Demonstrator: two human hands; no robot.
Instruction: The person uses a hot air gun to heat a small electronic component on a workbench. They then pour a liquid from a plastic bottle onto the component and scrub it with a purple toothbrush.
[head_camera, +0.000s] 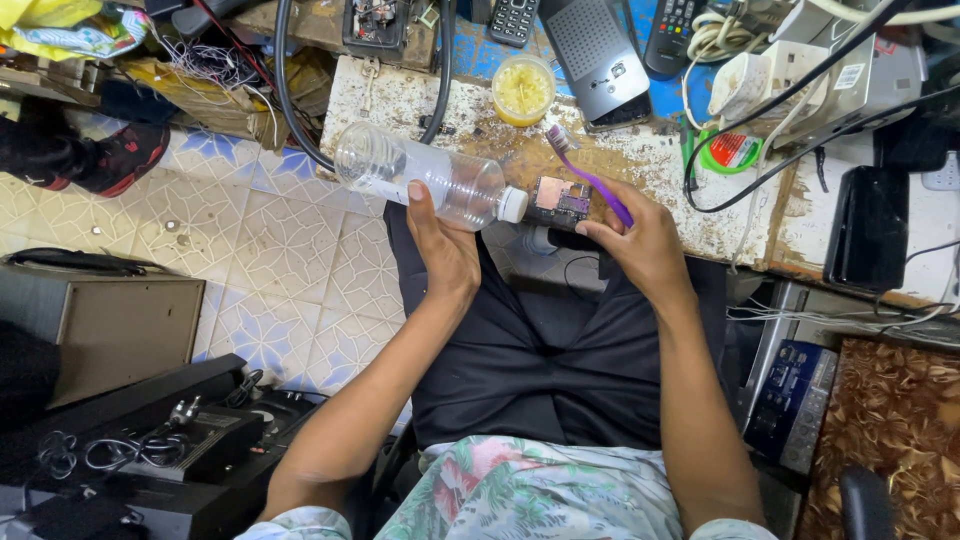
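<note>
Over the lap, clad in dark trousers (545, 350), the 2 hands work close together just short of the bench edge. Left hand (440, 245) is wrapped around a clear plastic bottle (425, 178), which lies tilted on its side with its white cap (512, 204) pointing toward the right hand. Right hand (640, 240) is closed on a purple toothbrush (590, 178), whose bristled head points up and away, and its fingers also seem to steady a small circuit board (562, 200), held between the 2 hands just beside the bottle cap. Just beyond the hands lies the worn wooden workbench (640, 160), stained and flaking. Farther off from the left hand's bottle stands a small tub of yellow paste (522, 90), with a grey perforated device (598, 60) beside it. Beyond the right hand sit a white power strip (790, 75), black cables (800, 150) and a green-rimmed roll (728, 152). Left of the left hand, patterned floor tiles (280, 260) show.
</note>
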